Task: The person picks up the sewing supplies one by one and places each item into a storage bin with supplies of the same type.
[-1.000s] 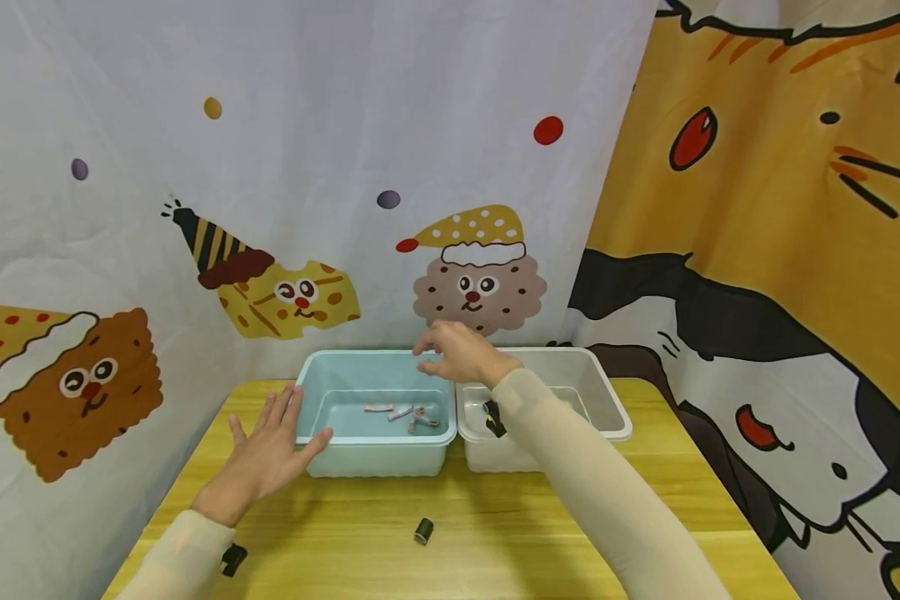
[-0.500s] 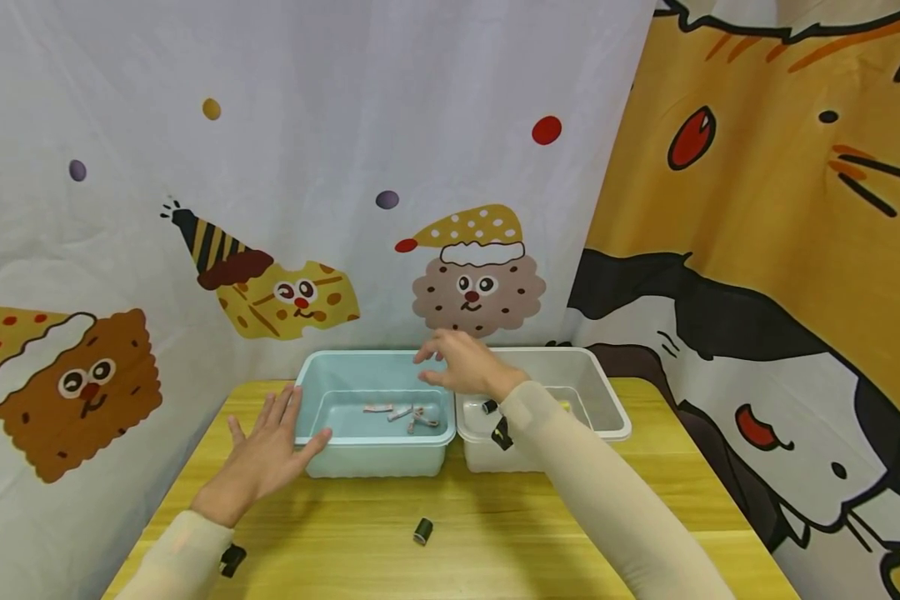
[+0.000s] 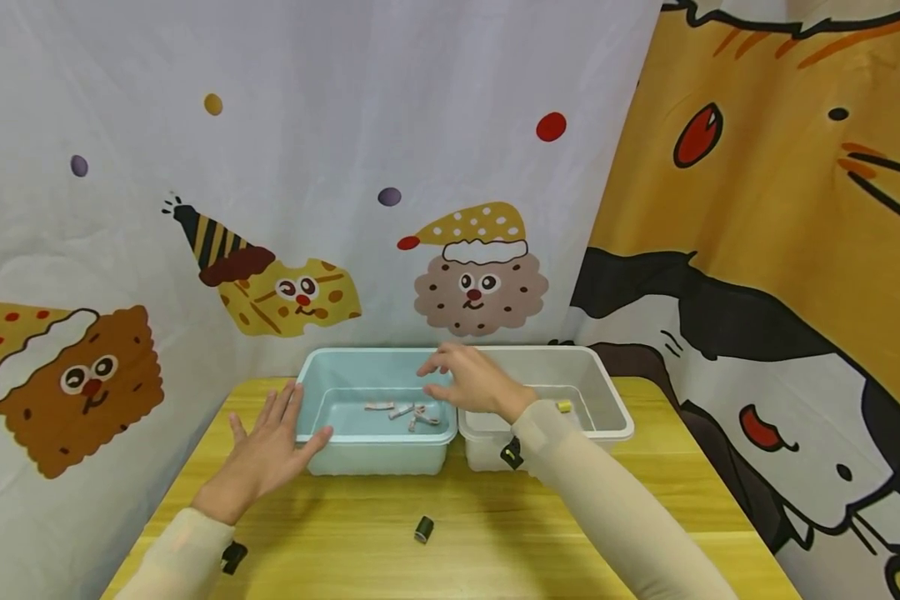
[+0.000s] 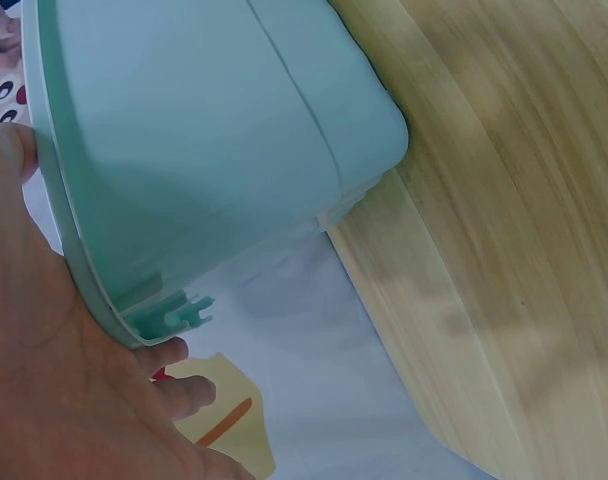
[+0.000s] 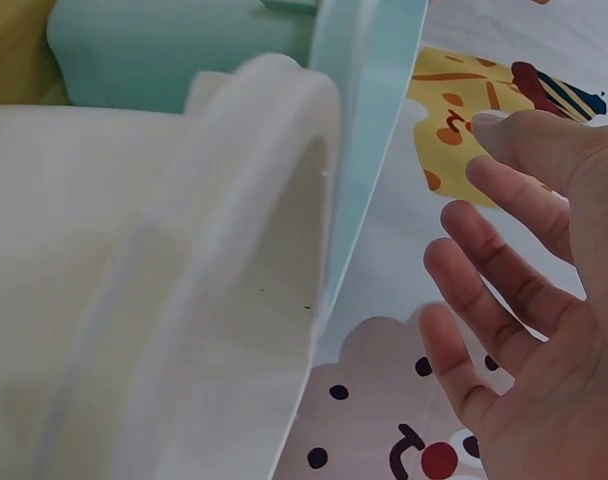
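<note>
My left hand (image 3: 266, 454) rests on the left front corner of a light blue bin (image 3: 375, 457), fingers straight along its rim. In the left wrist view, the thumb and fingers lie at the bin's rim (image 4: 59, 200). My right hand (image 3: 480, 379), with nothing in it, hovers over where the blue bin meets a white bin (image 3: 607, 408). Its fingers are loosely bent and apart in the right wrist view. Several small pale pinkish strips (image 3: 423, 418), their kind unclear, lie in the blue bin. A yellow thread spool (image 3: 563, 407) lies in the white bin, partly behind my right sleeve.
A dark green thread spool (image 3: 423, 529) lies on the wooden table (image 3: 345, 550) in front of the bins. Behind the bins hangs a printed cloth (image 3: 307, 167). Each wrist wears a small black device (image 3: 512, 452).
My right hand has moved down and slightly right, back toward me. The yellow spool in the white bin has come out from behind the sleeve. My left hand has stayed still.
</note>
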Motion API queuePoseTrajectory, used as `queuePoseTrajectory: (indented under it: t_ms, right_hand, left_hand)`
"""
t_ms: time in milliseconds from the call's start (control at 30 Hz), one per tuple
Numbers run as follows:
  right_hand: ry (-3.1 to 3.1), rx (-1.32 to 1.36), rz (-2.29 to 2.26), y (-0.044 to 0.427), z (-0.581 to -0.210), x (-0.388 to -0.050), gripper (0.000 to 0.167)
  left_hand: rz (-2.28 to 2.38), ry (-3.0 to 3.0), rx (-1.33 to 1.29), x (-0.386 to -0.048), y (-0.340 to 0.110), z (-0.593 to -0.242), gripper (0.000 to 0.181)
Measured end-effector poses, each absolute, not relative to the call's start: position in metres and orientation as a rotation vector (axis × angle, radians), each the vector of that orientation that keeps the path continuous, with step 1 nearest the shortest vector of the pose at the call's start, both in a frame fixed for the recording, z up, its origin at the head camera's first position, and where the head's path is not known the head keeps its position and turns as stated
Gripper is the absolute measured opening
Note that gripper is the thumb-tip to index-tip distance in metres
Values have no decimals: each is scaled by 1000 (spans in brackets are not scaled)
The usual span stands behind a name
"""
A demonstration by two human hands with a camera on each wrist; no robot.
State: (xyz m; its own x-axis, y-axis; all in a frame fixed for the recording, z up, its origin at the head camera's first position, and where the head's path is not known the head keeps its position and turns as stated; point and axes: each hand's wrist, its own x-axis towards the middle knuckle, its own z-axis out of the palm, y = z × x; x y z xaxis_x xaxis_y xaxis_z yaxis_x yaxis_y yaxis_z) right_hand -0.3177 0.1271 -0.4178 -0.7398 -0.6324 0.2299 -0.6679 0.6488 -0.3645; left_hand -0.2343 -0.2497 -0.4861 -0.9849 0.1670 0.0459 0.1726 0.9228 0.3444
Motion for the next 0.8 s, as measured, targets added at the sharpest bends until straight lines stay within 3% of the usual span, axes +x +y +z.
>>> queuePoseTrajectory:
  t_ms: [800]
  right_hand:
    - [-2652, 1190, 622, 140, -449, -274, 28]
  left_hand:
    - [-550, -3068, -270, -233, -249, -483, 116]
